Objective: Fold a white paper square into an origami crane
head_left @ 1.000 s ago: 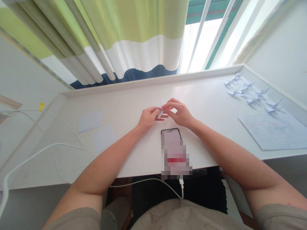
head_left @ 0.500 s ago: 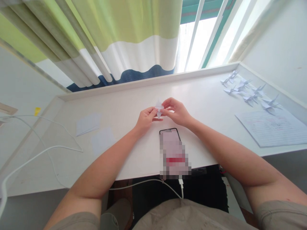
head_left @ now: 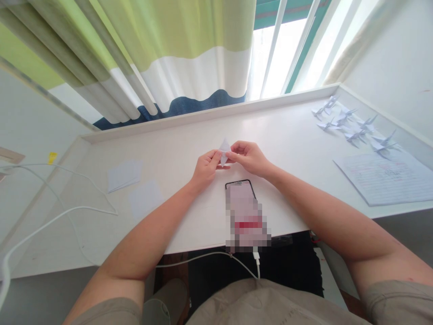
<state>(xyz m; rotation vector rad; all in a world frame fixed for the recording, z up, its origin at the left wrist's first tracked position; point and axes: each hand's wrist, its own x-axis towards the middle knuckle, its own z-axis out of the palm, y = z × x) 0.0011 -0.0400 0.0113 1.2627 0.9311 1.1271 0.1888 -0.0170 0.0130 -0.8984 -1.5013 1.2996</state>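
Note:
A small folded piece of white paper (head_left: 224,146), pointed at top and bottom, is held up over the middle of the white desk (head_left: 189,225). My left hand (head_left: 205,168) pinches its left side between thumb and fingers. From the right, my right hand (head_left: 249,157) grips the other edge, thumb and forefinger closed on it. Fingers cover part of the folds. Just below the hands, towards me, lies a phone (head_left: 241,189) with a blurred screen.
Several folded paper cranes (head_left: 355,134) stand at the back right, beyond a lined sheet of paper (head_left: 389,178). On the left lie white paper squares (head_left: 124,175) and a white cable (head_left: 84,208). A charging cable (head_left: 257,259) runs from the phone over the front edge.
My right fingers have come down and curled closer against the paper's right edge. The left hand keeps its pinch. The view has shifted very slightly.

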